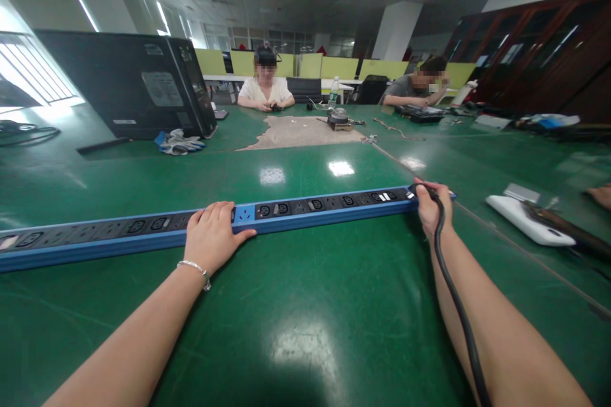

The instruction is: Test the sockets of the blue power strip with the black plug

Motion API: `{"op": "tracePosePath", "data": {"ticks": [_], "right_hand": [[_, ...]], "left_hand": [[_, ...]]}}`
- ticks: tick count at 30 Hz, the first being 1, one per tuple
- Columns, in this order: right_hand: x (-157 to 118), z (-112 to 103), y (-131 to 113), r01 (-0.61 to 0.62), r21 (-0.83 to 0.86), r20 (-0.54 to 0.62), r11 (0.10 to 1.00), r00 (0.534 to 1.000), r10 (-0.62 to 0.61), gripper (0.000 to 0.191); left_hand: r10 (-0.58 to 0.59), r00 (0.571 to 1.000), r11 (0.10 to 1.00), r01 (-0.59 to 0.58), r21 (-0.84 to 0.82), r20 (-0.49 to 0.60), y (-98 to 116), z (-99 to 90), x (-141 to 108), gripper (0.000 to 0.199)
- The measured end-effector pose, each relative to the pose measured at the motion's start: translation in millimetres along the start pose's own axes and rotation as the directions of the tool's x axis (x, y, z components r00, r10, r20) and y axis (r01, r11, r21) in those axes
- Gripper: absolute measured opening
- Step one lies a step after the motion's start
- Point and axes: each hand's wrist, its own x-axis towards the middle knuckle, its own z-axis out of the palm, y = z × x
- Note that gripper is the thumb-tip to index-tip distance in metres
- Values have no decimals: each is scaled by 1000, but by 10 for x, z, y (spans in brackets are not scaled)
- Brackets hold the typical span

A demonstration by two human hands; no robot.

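Note:
A long blue power strip [305,215] with a row of black sockets and one blue socket lies across the green table [305,280]. My left hand [212,232] is closed over its middle, fingers across the top and thumb along the near side. At the strip's right end, my right hand [432,206] grips a black plug [414,191], which is mostly hidden by the fingers. I cannot tell how far it sits in the socket. From that hand a thick black cable [453,292] runs back along my right forearm.
A black computer case [119,86] and gloves [177,142] stand at back left. Two people [265,86] [415,86] sit across the table. A white device [529,221] lies to the right, near part of another person's hand [600,196]. A bottle [333,94] stands farther back.

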Motion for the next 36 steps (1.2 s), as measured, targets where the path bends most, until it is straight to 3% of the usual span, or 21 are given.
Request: {"op": "tracePosePath", "data": {"ticks": [9, 15, 19, 28, 32, 36], "right_hand": [[106, 32, 114, 105, -69, 161, 992, 983, -93, 30], [156, -38, 53, 50, -171, 230, 984, 973, -10, 25], [166, -52, 51, 53, -153, 243, 987, 970, -14, 26], [188, -84, 11, 207, -241, 308, 948, 943, -127, 21], [151, -104, -66, 255, -290, 402, 922, 907, -125, 24], [119, -122, -74, 262, -340, 405, 903, 907, -110, 28]], "left_hand": [[5, 1000, 1000, -5, -4, -5, -2, 7, -3, 64], [8, 1000, 1000, -8, -7, 7, -5, 0, -1, 66], [13, 1000, 1000, -13, -2, 4, -3, -5, -5, 66], [4, 1000, 1000, -4, 19, 15, 7, -21, 4, 67], [1, 1000, 1000, -1, 25, 18, 9, -21, 4, 66], [7, 1000, 999, -7, 37, 8, 8, -15, -2, 67]]}}
